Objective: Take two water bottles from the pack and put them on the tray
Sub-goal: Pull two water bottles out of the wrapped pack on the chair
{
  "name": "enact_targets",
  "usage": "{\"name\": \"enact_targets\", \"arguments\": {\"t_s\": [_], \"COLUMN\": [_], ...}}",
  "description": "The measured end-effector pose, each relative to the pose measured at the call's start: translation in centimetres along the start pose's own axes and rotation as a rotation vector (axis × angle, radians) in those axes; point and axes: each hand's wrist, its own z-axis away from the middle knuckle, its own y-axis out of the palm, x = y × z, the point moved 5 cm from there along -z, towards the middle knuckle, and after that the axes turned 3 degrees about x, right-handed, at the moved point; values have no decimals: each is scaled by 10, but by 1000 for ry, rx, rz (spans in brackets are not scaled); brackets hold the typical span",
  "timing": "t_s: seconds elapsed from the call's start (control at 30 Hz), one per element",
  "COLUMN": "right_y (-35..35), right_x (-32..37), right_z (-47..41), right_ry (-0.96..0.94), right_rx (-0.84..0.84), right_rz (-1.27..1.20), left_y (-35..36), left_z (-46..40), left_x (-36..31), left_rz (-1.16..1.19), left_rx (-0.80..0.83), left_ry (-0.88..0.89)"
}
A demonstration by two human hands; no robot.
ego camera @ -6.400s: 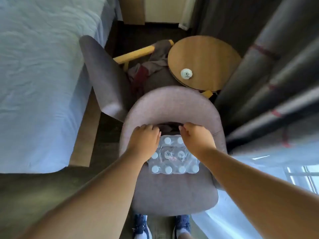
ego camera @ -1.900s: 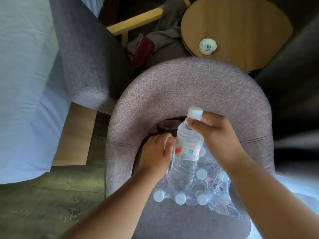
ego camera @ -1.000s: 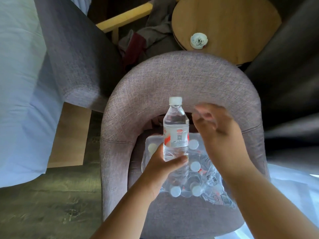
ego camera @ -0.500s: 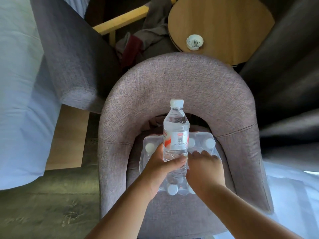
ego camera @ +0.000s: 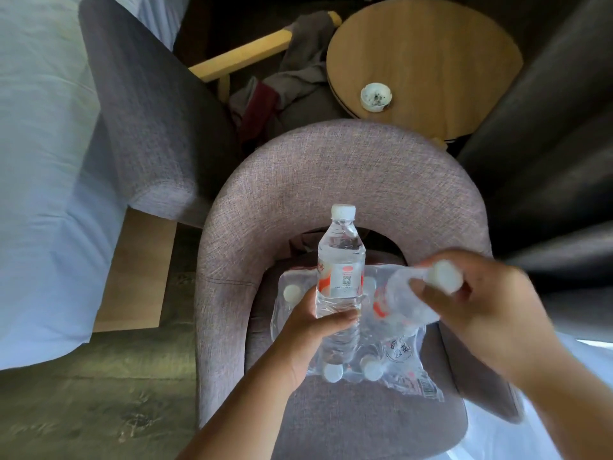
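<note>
Two bottles were out: the left hand [ego camera: 315,330] gripped the upright bottle [ego camera: 340,277] over the pack [ego camera: 391,356] on the chair [ego camera: 348,180], and the right hand [ego camera: 471,303] gripped the tilted bottle [ego camera: 406,303] by its neck.

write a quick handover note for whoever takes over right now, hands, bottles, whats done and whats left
Left hand: holds the first water bottle upright above the pack.
Right hand: grips the second water bottle near its cap, tilted, just out of the pack.
The pack sits torn open on the grey chair seat.
Done: both bottles pulled.
Left: carry them to the tray, which is not in view.
</note>
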Motion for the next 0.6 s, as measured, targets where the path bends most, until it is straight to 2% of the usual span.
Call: {"name": "enact_targets", "arguments": {"t_s": [0.07,0.2,0.3,0.6], "right_y": [-5,18,38,59], "right_x": [-2,-20,-33,-45], "right_z": [-27,-82,-102,-62], "right_ry": [19,140,206,318], "right_rx": [-6,90,89,-58], "right_rz": [-95,-450,-586,-491], "left_y": [1,1,2,2], "left_z": [2,3,3,5], "left_x": [0,-4,-6,-7], "left_rz": [2,4,23,-32], "left_rx": [1,7,19,130], "left_ry": [-6,-21,-36,-87]}}
